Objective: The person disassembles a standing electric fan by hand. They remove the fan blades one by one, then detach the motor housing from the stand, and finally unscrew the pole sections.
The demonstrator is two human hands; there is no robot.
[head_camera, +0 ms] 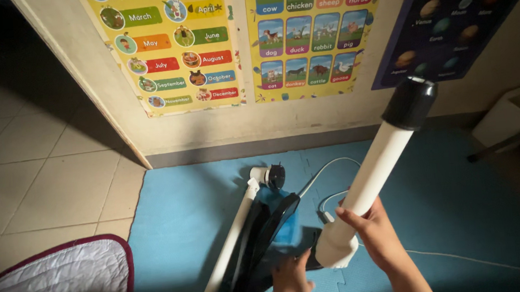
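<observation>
My right hand (pixel 370 229) grips a white pole (pixel 378 168) with a black cap (pixel 410 102) at its upper end, held tilted up toward the wall. My left hand (pixel 291 279) rests low on the blue foam mat (pixel 179 214), touching the black curved parts (pixel 261 238) of a disassembled appliance lying there. A second white tube (pixel 233 241) lies along those black parts, ending in a white and black fitting (pixel 268 176). A blue piece (pixel 288 227) shows between the black parts. A white cord (pixel 329 166) loops across the mat.
Colourful picture posters (pixel 171 42) and a dark planet poster (pixel 454 19) hang on the wall. A quilted white pad with dark red trim (pixel 54 286) lies on the tiled floor (pixel 45 169) at lower left. A white box-like object (pixel 511 114) stands at right.
</observation>
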